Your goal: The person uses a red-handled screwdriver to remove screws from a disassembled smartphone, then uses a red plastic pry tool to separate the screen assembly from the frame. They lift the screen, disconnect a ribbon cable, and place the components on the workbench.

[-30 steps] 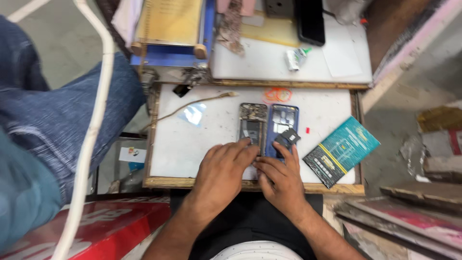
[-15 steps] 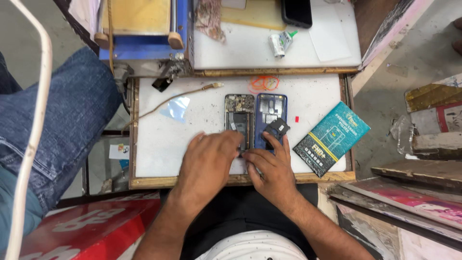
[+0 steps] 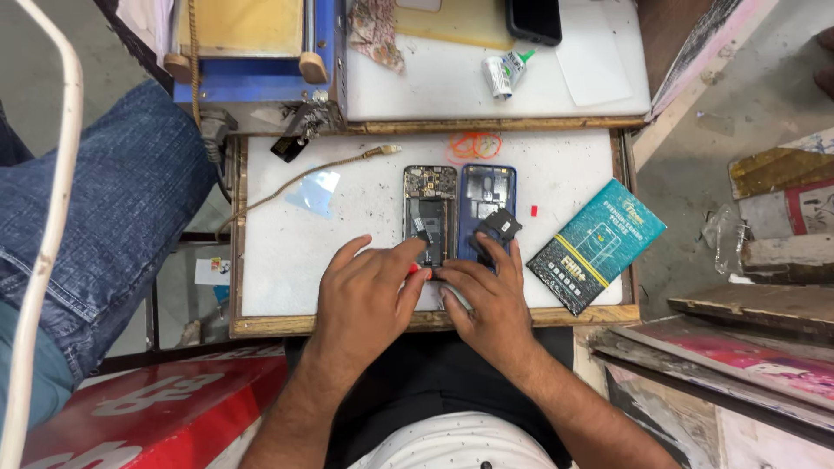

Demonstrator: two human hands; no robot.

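A white-topped wooden-framed counter (image 3: 287, 252) sits over a grey concrete floor (image 3: 747, 95). Behind it stands a second white counter (image 3: 434, 87). Stacked boards, perhaps painted wood (image 3: 764, 304), lie at the right under even light.

Bare left hand (image 3: 365, 295), bare right hand (image 3: 491, 300), forearms uncovered, no rings or watch showing, white finely dotted shirt, dark trousers

- Bright, even overhead light; no hard glare on the white worktop (image 3: 295, 252).
- Soft short shadows under both hands, left hand (image 3: 365, 295) and right hand (image 3: 486, 300).
- Centre sharp; frame edges slightly stretched, wide-angle.
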